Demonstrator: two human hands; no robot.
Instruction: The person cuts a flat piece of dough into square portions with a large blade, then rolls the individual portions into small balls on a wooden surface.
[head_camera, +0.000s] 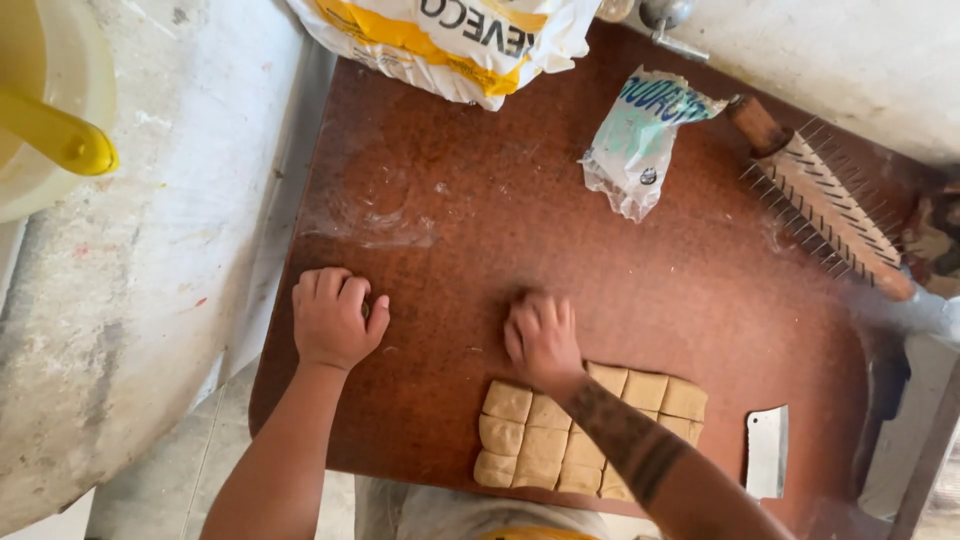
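My left hand (333, 318) is cupped palm-down on the reddish-brown table (480, 230), fingers curled over something I cannot see. My right hand (541, 338) is cupped the same way a little to the right, blurred, just above a slab of tan dough cut into square pieces (540, 440). The forearm crosses over that dough block. What lies under either palm is hidden.
A white and yellow sack (450, 40) sits at the table's far edge, a small teal-and-white bag (640, 140) beside it. A spiked wooden roller (825, 200) lies at the right, a metal scraper (767, 450) near the front right. A yellow bucket (50, 110) stands at left.
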